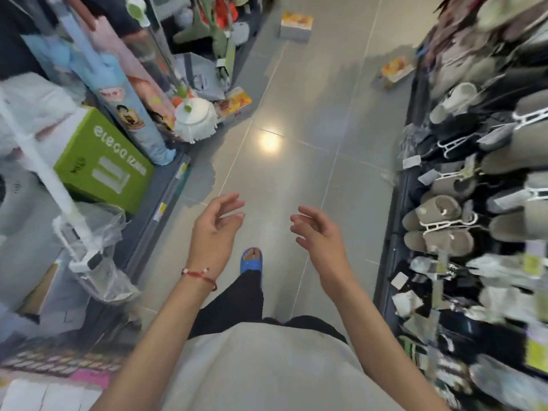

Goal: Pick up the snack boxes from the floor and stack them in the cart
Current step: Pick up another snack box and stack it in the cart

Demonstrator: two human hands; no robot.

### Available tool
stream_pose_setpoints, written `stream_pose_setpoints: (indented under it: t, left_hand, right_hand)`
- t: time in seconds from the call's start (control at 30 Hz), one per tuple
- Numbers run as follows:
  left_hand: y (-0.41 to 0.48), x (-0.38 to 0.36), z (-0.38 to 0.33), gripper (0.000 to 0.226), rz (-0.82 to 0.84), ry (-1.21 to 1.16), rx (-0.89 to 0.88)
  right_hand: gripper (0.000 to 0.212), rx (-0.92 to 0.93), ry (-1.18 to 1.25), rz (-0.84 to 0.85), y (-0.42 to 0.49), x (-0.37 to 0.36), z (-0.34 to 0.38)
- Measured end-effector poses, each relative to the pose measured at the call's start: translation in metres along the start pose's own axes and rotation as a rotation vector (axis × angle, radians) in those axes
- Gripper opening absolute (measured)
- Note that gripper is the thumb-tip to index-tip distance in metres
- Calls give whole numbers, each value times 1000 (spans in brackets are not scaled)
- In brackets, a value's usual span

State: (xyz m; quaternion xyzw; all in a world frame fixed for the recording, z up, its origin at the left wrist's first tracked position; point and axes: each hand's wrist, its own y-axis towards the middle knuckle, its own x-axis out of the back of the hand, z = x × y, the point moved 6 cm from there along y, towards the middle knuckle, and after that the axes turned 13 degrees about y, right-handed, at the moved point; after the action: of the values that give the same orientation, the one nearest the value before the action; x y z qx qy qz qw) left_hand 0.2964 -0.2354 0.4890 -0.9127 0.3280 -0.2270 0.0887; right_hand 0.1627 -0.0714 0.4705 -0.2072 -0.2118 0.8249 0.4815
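Note:
Three yellow-and-orange snack boxes lie on the grey tiled floor ahead. One snack box (235,101) leans by the left shelf next to a white mop head. A second snack box (394,71) lies tilted by the right shelf. A third snack box (296,25) sits far up the aisle. My left hand (216,229) and my right hand (317,232) hang in front of me over the floor, fingers loosely curled, holding nothing. No cart is in view.
Shelves line both sides of the narrow aisle. On the left are a green carton (103,164), rolled mats and a white mop head (195,118). Hanging slippers (439,221) fill the right rack. My foot in a blue sandal (252,259) is on the floor.

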Motion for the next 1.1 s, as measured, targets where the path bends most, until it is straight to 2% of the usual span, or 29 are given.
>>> stream_pose_setpoints:
  t: [0.33,0.63,0.87,1.1]
  left_hand:
    - [148,-40,-91,32,266,121,-115]
    - [279,-107,-150,30,392,180,-129]
    - [394,-188,-213,30,438,197,-99]
    - [501,-270,-305,30,466,203,-121]
  right_hand:
    - [27,40,130,-196,97,-20,92]
    - [25,39,267,-315,206,-5,152]
    - [23,-1,361,-361,327,29,225]
    - [27,4,279,-293,453,56,330]
